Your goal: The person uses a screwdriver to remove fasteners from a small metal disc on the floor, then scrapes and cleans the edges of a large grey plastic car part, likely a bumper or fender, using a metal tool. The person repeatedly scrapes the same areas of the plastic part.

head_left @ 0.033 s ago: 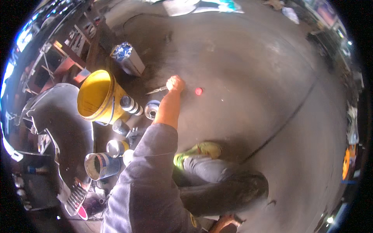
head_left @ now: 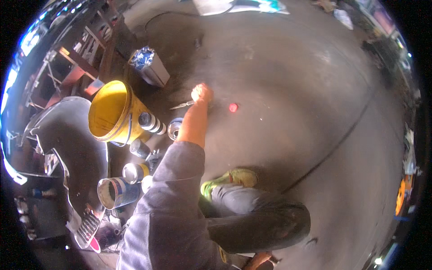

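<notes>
My left hand [head_left: 201, 92] reaches forward over the floor, fingers curled round a thin pointed tool [head_left: 181, 105] lying low beside it. A red round cap [head_left: 233, 107] is to its right. Below the hand stand an open round tin [head_left: 174, 128] and a stack of dark and white cylinders [head_left: 151, 123] against a yellow bucket [head_left: 109, 112]. My right hand [head_left: 258, 260] is at the bottom edge beside my bent leg, mostly hidden; what it holds is unclear.
Several tins, including an open blue one [head_left: 118, 193], stand left of my arm beside a large dark moulded panel [head_left: 81, 135]. A tall metal can [head_left: 153, 69] is ahead. A hose [head_left: 333, 144] crosses the floor right; racking [head_left: 81, 63] lines the upper left.
My left hand has moved slightly upward in the picture, while the floor items shift a little with the view. My right hand is now less visible.
</notes>
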The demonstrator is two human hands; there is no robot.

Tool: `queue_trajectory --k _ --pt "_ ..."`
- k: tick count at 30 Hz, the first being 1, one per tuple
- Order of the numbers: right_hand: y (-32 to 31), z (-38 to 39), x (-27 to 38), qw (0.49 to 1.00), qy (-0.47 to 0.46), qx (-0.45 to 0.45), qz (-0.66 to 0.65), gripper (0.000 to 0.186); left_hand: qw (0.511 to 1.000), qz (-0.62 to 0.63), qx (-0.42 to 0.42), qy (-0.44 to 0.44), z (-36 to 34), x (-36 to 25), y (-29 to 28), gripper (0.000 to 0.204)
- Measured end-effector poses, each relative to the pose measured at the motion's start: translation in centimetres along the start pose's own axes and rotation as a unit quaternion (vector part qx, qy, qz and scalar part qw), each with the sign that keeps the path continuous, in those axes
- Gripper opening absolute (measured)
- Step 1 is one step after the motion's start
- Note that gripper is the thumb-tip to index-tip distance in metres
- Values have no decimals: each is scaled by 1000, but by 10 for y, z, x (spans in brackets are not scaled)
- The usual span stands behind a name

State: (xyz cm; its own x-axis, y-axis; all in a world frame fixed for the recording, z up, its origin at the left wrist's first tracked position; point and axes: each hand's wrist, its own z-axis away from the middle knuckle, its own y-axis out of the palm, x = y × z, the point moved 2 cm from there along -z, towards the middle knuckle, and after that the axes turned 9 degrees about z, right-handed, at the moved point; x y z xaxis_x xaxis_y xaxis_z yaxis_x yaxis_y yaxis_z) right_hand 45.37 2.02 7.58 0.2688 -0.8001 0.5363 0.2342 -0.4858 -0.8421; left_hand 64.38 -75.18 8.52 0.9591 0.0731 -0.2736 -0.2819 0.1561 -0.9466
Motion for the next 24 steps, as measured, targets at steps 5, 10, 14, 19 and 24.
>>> queue_trajectory --k 5,10,14,19,24 --pt "60 -221 142 989 -40 140 23 37 982 -174 -16 -76 -156 115 14 18" --pt "187 -407 418 883 -257 238 312 50 990 -108 49 -73 -241 98 -8 39" --pt "300 -464 535 743 -376 302 463 84 976 159 -97 -116 -317 71 -9 49" --pt "365 -466 548 697 -391 325 506 99 975 175 -35 -130 -412 90 5 59" --pt "363 -476 528 721 -365 328 490 100 974 174 -26 -141 -424 39 23 63"
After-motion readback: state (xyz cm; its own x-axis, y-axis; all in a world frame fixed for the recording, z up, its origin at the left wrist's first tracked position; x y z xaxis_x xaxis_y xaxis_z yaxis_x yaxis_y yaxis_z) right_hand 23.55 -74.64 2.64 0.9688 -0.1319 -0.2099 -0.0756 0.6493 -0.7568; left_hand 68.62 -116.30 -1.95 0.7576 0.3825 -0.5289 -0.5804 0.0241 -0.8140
